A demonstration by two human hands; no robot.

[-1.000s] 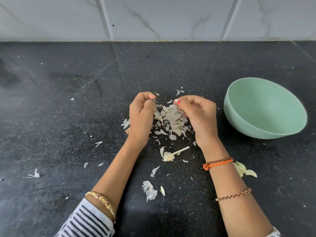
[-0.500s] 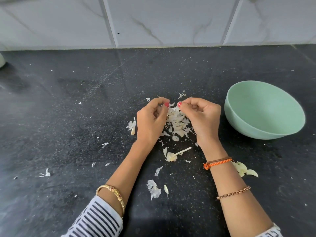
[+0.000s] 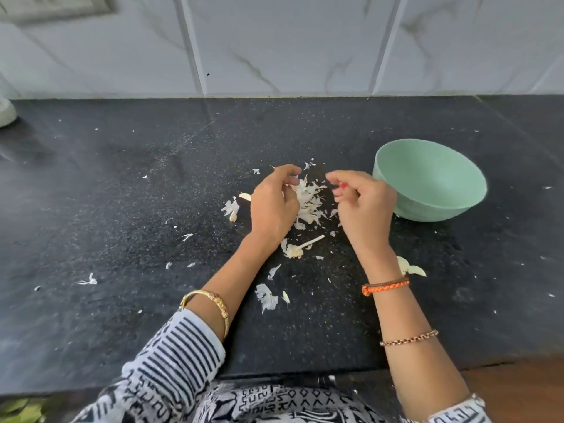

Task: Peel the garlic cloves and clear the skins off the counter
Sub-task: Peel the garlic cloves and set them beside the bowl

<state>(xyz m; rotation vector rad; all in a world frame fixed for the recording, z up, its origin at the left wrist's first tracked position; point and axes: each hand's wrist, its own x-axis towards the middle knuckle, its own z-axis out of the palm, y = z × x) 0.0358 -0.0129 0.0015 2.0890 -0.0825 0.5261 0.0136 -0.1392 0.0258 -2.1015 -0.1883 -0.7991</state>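
**Peeling seems almost finished, clearing not yet begun**

While both hands hover over the skins, the task looks only partly done. The left hand point(image 3: 274, 206) has its fingers curled and seems to pinch a bit of skin at the top of the pile point(image 3: 308, 203); whether a clove is inside this hand, I cannot tell. The right hand point(image 3: 363, 203) is loosely curled just beside the pile, and I see nothing held in it. Most skins lie in the pile between the hands, and many flakes are scattered on the surface point(image 3: 122, 209) around the arms, with a stalk point(image 3: 300, 247) near the left wrist. One pale piece point(image 3: 245, 196), perhaps a clove, lies left of the left hand. The bowl point(image 3: 433, 190) stands to the right; its inside, as far as visible, shows no cloves. My judgement: gathering the skins is what remains.
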